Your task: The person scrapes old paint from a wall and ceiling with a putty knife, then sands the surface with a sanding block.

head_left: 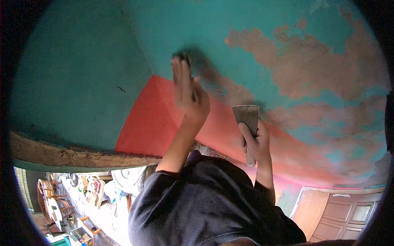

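Note:
My right hand (258,141) grips a putty knife (247,114) by its handle, thumb along the front, with the wide metal blade pointing up close to the wall. To the left, my left hand (188,88) is raised against the painted wall (221,37), its fingers stretched upward and blurred by motion. Something dark (182,56) shows at its fingertips and again beside the thumb; I cannot tell what it is. Around both hands the teal paint is broken by bare brownish patches (303,65), and a red-orange band (143,119) runs below.
A rough ledge (61,153) borders the wall at lower left. Beyond it are wooden chairs (49,188) and assorted household items in a bright area. A panelled wooden door (340,217) stands at lower right. My dark shirt (205,205) fills the bottom middle.

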### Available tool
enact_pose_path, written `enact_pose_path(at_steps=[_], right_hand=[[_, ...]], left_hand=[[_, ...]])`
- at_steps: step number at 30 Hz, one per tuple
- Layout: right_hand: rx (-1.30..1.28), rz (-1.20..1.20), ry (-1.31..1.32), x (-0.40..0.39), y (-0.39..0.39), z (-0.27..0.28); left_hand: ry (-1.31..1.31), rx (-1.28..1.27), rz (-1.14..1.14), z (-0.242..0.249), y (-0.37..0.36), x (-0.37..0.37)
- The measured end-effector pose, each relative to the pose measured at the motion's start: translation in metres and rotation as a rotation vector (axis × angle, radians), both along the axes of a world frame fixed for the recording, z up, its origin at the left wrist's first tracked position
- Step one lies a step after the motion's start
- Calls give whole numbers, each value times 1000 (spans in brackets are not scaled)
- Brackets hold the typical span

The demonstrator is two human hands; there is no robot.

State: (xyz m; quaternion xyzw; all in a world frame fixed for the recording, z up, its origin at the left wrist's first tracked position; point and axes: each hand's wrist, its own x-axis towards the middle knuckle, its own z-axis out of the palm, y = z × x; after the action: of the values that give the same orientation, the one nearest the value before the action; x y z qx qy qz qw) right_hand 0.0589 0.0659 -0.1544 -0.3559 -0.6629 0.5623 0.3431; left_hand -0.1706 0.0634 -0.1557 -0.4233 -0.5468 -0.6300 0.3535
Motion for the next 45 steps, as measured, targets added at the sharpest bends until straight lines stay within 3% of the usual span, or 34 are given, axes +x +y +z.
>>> enact_pose_path(at_steps=[3,8,10,13,16,20,23,29,33,35,39,45], right_hand=[[-5,-16,-31,5,1,-1],[24,-1,-26,11,7,-6],[29,16,-23,13,12,-7],[48,31,-54,16,14,-6],[20,28,-89,17,13,-6],[84,61,-87,23,16,-10],[60,71,-110,27,19,-11],[46,58,-114,27,16,-13],[34,135,-111,26,20,-12],[51,154,-134,27,16,-6],[46,167,-101,25,18,-13],[21,192,-129,24,18,-3]], left_hand=[[38,-151,-56,-4,35,11],[49,-142,-153,-47,44,37],[165,-122,-108,-39,47,27],[115,-21,-76,-8,48,12],[1,-71,-67,-12,39,33],[35,-82,-75,-29,44,29],[25,-21,-25,10,41,5],[-50,-101,-74,-40,41,51],[13,-35,18,13,41,12],[-85,-3,-28,26,41,12],[-63,-139,-50,-28,33,53],[-54,-39,-4,22,35,16]])
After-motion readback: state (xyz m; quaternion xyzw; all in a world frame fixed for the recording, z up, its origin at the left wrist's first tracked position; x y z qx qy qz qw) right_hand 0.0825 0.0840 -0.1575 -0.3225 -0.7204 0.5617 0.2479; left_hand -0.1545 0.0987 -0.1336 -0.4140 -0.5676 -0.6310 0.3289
